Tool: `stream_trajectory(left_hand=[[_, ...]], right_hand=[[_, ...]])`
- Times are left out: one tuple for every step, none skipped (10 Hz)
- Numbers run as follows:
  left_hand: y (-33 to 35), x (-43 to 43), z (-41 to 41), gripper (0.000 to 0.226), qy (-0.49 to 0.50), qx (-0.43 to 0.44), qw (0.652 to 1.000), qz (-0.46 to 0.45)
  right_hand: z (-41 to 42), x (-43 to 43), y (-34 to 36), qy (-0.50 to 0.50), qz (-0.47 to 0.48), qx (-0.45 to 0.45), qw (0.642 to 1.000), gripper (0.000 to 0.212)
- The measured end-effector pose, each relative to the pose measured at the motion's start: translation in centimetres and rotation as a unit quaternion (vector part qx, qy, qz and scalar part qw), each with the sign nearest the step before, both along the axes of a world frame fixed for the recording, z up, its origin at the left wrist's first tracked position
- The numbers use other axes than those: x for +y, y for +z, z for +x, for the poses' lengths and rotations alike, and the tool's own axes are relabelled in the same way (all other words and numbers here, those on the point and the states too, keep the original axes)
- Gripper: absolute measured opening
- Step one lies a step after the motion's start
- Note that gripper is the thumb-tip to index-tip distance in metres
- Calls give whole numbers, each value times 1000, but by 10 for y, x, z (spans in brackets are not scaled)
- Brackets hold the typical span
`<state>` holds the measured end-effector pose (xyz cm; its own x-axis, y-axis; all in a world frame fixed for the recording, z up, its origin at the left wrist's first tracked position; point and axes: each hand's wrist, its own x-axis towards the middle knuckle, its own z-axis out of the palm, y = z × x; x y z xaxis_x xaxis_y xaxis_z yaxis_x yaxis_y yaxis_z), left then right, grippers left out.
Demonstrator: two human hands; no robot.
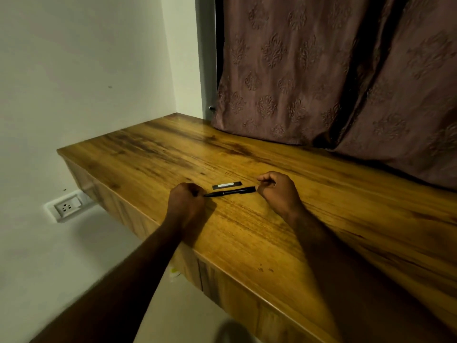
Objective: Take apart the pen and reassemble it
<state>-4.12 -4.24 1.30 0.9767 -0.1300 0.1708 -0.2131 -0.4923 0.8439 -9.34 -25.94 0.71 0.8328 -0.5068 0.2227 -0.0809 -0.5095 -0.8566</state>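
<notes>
Black pen [230, 192] between two hands on a wooden desk [247, 231]

Lies crosswise near the front edge, pinched at its thin end by the curled fingers of the left hand [188, 203]; thick end just beside the right hand [280, 191], fingers curled in, contact with the pen impossible to tell. Just beyond the pen and parallel to it, apart, a short black piece [226, 185] with a pale strip, flat on the wood. Behind, a brown patterned curtain [321, 70] reaching down to the desk; low on the left wall, a white socket [66, 206]

Left grip [186, 201], right grip [279, 191] — bare.
</notes>
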Motion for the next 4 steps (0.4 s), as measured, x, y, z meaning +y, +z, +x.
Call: stream_trajectory(left_hand=[[7,-4,13,17,-2,9,1000,1],[28,-22,42,19,-10,-115,991,71],[58,-40,79,19,-22,-239,967,89],[85,-50,116,14,-57,-336,929,146]], right_hand=[[6,2,8,-11,-37,-32,999,10],[36,2,31,4,-141,-79,987,13],[80,-3,60,13,-219,-104,970,18],[120,-9,90,20,-290,-105,951,21]])
